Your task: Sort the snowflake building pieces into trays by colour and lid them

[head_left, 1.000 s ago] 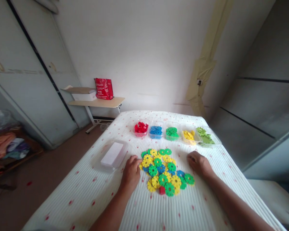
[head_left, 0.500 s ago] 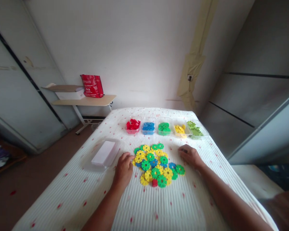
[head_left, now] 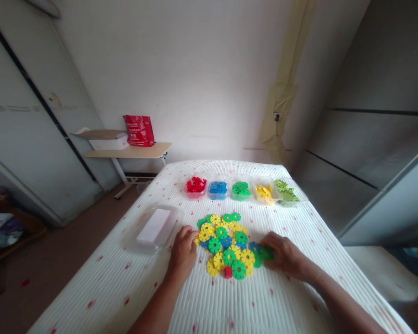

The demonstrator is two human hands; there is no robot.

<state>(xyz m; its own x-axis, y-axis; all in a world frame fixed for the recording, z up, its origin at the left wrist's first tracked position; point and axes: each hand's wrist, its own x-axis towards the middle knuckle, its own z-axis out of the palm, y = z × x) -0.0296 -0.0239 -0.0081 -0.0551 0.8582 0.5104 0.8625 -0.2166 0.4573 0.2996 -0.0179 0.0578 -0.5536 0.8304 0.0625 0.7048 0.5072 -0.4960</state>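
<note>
Just right of the loosely curled left hand (head_left: 183, 250), discs (head_left: 214, 246) are spread. Under the right hand (head_left: 284, 254), fingers bent, a green disc (head_left: 266, 253) has just been reached, leaving the discs closely flanked; whether either hand grips cannot be told.

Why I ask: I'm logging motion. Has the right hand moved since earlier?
Yes: the right hand moved away from the tub of yellow pieces, toward the near side, to a green disc.

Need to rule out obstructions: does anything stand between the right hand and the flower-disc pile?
Nothing visible does. The right hand is at the right edge of the flower-disc pile, partly covering a green disc.
</note>
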